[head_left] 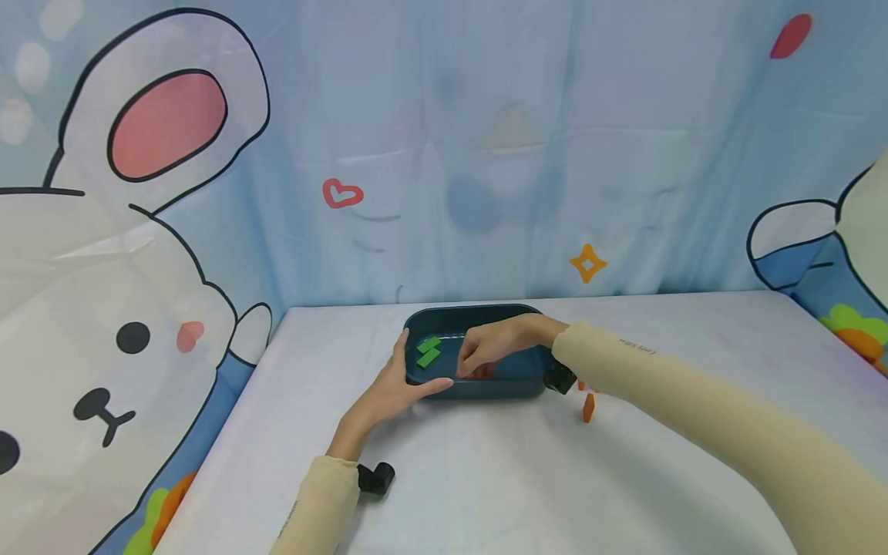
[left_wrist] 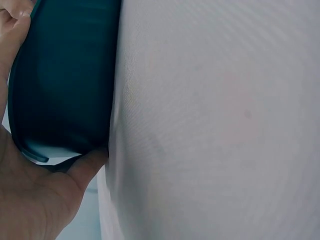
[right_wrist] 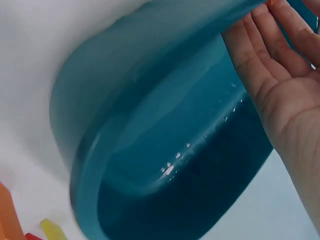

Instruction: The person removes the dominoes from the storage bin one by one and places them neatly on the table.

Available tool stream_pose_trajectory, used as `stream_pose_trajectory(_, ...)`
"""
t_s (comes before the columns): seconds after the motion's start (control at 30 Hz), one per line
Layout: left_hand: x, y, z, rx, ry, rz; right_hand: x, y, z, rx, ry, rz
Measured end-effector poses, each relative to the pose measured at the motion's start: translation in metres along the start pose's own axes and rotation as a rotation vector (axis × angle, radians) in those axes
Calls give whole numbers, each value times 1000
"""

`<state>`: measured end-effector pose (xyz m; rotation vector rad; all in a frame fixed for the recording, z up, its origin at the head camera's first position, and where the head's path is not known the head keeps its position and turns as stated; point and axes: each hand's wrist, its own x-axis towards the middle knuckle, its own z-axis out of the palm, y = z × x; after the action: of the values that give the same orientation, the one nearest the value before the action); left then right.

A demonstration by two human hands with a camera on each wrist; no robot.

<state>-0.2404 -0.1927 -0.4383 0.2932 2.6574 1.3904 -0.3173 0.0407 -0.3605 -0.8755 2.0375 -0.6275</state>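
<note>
A dark teal rectangular basin sits on the white-covered table. My left hand holds its left end, fingers along the left side and thumb at the front wall; in the left wrist view the thumb touches low on the basin. My right hand reaches down inside, fingers curled at an orange block, mostly hidden by them. In the right wrist view a bit of orange shows at the fingertips. Two green blocks lie on the basin floor at the left.
Right of the basin an orange block lies on the tablecloth, with more pieces partly behind the right wrist. A yellow piece and a red one show in the right wrist view. A printed blue curtain hangs behind the table.
</note>
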Motion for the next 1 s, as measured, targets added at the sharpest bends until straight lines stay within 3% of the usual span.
stream_pose_trajectory(0.5, 2, 4, 2, 23, 4, -7, -23, 13, -9, 94, -21, 43)
stream_pose_trajectory(0.77, 1, 5, 1, 30, 4, -14, -28, 16, -11, 79, -20, -1)
stream_pose_trajectory(1.0, -3, 3, 2, 17, 0, -20, -28, 19, -4, 52, 38, -89)
